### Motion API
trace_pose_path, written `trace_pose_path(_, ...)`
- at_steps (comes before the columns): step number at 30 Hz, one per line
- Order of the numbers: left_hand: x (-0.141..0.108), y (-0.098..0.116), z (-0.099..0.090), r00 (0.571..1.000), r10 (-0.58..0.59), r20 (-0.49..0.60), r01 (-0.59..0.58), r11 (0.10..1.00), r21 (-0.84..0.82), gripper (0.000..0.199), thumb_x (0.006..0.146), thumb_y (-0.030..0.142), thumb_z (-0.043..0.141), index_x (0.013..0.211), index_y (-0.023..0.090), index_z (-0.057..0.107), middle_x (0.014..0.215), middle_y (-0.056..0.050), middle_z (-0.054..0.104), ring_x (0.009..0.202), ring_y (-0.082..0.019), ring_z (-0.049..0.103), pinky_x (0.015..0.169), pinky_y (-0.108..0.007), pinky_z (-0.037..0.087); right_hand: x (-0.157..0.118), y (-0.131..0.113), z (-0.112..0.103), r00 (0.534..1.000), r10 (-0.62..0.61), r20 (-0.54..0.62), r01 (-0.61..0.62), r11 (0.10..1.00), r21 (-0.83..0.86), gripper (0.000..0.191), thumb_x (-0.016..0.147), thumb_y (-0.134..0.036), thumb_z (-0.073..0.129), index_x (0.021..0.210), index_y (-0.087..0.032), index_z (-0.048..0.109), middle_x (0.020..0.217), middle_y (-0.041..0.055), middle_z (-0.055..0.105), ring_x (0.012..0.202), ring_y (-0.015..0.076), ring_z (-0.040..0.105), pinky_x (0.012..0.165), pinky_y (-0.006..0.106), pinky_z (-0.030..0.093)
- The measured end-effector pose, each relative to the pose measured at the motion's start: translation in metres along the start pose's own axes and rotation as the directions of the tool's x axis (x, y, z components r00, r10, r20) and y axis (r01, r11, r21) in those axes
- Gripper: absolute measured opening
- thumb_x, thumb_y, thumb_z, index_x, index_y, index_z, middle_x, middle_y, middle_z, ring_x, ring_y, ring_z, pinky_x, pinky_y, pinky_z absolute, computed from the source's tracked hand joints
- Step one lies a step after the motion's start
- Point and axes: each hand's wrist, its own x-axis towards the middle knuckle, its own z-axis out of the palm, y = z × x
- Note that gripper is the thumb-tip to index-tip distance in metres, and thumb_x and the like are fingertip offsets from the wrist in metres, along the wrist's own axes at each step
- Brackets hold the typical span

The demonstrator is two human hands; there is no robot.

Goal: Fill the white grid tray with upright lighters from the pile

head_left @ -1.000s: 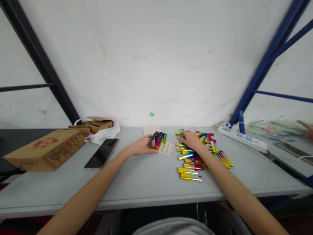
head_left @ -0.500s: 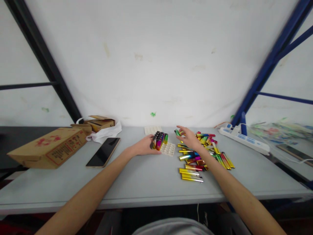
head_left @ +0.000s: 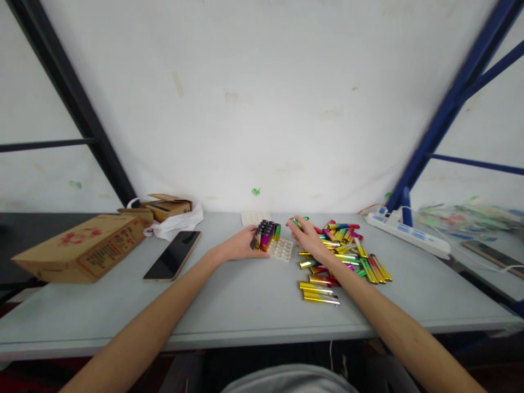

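Where the grey table (head_left: 239, 303) spans the view, loose lighters (head_left: 321, 280) lie heaped right, many long axes crosswise; left hand (head_left: 241, 245) cupped, partly open, grasping upright lighters (head_left: 265, 238), black tops up, on pale tray (head_left: 282, 250); right hand (head_left: 308, 238) nearly closed, pinching green lighter (head_left: 295, 222), tilted, upper end leftward, above tabletop.

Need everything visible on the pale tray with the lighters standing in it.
The pale tray is off-white and looks like thin molded plastic, with rows of small rounded pockets. It lies flat on the grey tabletop. Dark-topped upright lighters stand packed over its left part; the pockets at its right are bare. The left hand curls around the lighters at the tray's left end; whether it touches the tray itself, I can't tell.
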Motion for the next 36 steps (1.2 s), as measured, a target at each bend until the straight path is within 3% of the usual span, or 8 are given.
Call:
trace_pose_path(2,0.0001,0.0012,-0.0002,1.0,-0.008,-0.001,0.008,1.0,0.008,0.064,0.072,0.063,0.079,0.117,0.017,0.071,0.123,-0.012,0.067,0.111,-0.033,0.064,0.106,-0.043,0.05,-0.0024,-0.002,0.0016,0.987,-0.138,-0.081,0.119,0.971,-0.208,0.045,0.095,-0.059,0.047,0.069,-0.022,0.048,0.056,-0.0055,0.039,0.054,0.0123,0.038,0.053,0.026,0.027)
trace_pose_path(5,0.0002,0.003,-0.0005,1.0,-0.014,-0.002,0.014,1.0,0.014,0.066,0.072,0.063,0.078,0.119,0.016,0.07,0.123,-0.013,0.067,0.111,-0.033,0.064,0.106,-0.044,0.05,-0.006,-0.0052,0.0028,0.958,-0.253,-0.133,0.186,0.905,-0.382,0.051,0.094,-0.054,0.048,0.058,-0.023,0.033,0.052,-0.0046,0.033,0.055,0.0123,0.035,0.056,0.028,0.024)
trace_pose_path(14,0.0003,-0.0018,0.0007,1.0,0.009,0.018,-0.01,0.999,0.034,0.064,0.074,0.065,0.076,0.117,0.018,0.072,0.122,-0.013,0.066,0.111,-0.032,0.063,0.106,-0.043,0.049,-0.0064,-0.0027,0.0043,0.962,-0.233,-0.141,0.16,0.903,-0.399,0.038,0.087,-0.04,0.045,0.055,-0.024,0.029,0.049,-0.0039,0.036,0.053,0.0132,0.037,0.056,0.029,0.024)
trace_pose_path(21,0.0004,-0.0007,0.0007,1.0,0.017,0.002,-0.017,1.0,0.01,0.064,0.073,0.064,0.078,0.116,0.017,0.072,0.124,-0.012,0.067,0.113,-0.032,0.063,0.108,-0.041,0.048,-0.0067,-0.0035,0.0023,0.972,-0.234,-0.026,0.201,0.881,-0.427,0.038,0.102,-0.047,0.041,0.074,-0.023,0.045,0.062,-0.0033,0.049,0.061,0.0155,0.048,0.061,0.028,0.032)
trace_pose_path(25,0.0006,-0.0018,0.0016,1.0,0.01,0.014,-0.011,1.0,0.025,0.067,0.074,0.065,0.077,0.12,0.018,0.071,0.126,-0.012,0.066,0.116,-0.032,0.062,0.111,-0.041,0.046,-0.0055,0.0,0.0021,0.941,-0.336,0.04,0.311,0.812,-0.494,0.037,0.107,-0.045,0.036,0.081,-0.021,0.05,0.081,0.0039,0.061,0.077,0.0185,0.056,0.073,0.029,0.04)
trace_pose_path(27,0.0005,-0.0029,0.0024,1.0,0.014,0.017,-0.015,1.0,0.019,0.066,0.075,0.063,0.077,0.123,0.018,0.07,0.127,-0.012,0.065,0.117,-0.032,0.061,0.112,-0.041,0.046,-0.0046,0.0019,0.0025,0.928,-0.364,0.077,0.344,0.764,-0.546,0.039,0.107,-0.046,0.036,0.079,-0.021,0.051,0.079,0.004,0.06,0.076,0.0187,0.056,0.072,0.029,0.039)
trace_pose_path(31,0.0001,-0.0035,0.0025,1.0,0.0,0.017,0.0,1.0,0.008,0.064,0.074,0.063,0.077,0.12,0.019,0.072,0.128,-0.012,0.064,0.117,-0.032,0.061,0.111,-0.04,0.046,-0.0036,0.0031,0.0034,0.96,-0.261,0.099,0.268,0.76,-0.592,0.04,0.107,-0.046,0.041,0.077,-0.021,0.052,0.063,0.0,0.058,0.06,0.0168,0.053,0.062,0.028,0.034)
trace_pose_path(36,-0.0004,0.0003,0.0001,1.0,-0.01,0.024,0.009,1.0,0.012,0.062,0.074,0.065,0.077,0.115,0.019,0.073,0.127,-0.012,0.065,0.117,-0.032,0.061,0.111,-0.043,0.046,-0.0038,0.0026,0.0045,0.967,-0.198,0.158,0.253,0.753,-0.608,0.034,0.106,-0.04,0.048,0.082,-0.018,0.059,0.071,0.0042,0.069,0.066,0.0176,0.062,0.063,0.027,0.036)
